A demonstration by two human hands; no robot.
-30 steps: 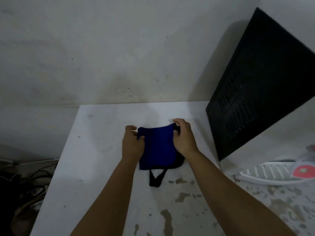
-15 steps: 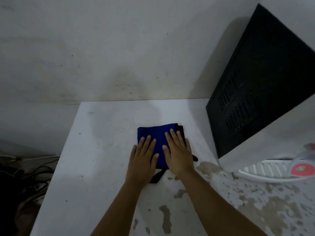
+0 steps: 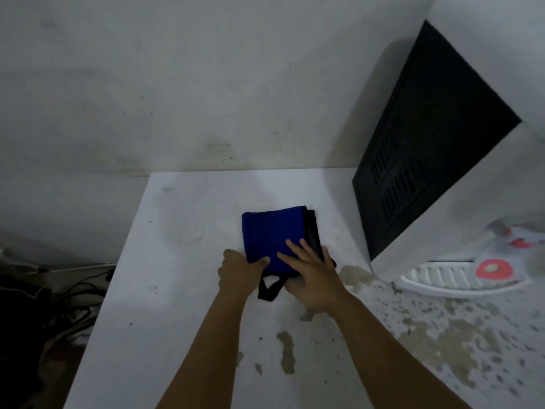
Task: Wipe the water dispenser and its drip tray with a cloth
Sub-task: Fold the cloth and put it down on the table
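Centre of frame, cloth: lying folded on the white table, black loop trailing toward the lower edge.
Left hand: pinching the cloth's near-left corner, thumb on top, likely readying a lift.
Right hand: pressing down with fingers straight and spread, keeping the fold flat.
Right of frame, dispenser: standing unwiped.
Drip tray: sitting at its base, awaiting wiping.

We see a blue cloth on the white table. Our left hand pinches its near corner. Our right hand lies flat on it.
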